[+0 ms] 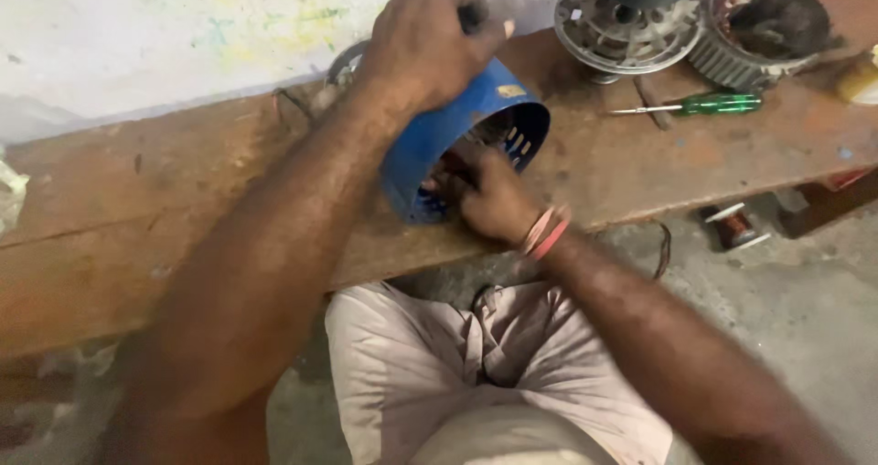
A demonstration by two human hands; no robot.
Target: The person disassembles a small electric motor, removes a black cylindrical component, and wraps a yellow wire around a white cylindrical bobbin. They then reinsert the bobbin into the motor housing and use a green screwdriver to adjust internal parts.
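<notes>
At the bench's front edge, left hand grips blue cover; right hand reaches inside, fingers hidden.

A blue cylindrical metal housing lies tipped on its side on the worn wooden bench, its open mouth facing the person. Slotted vents show on the inner end wall. A small yellow label sits on its outer skin, near the rim.

Left hand atop blue slotted housing on wooden bench, right hand inside its mouth.
</notes>
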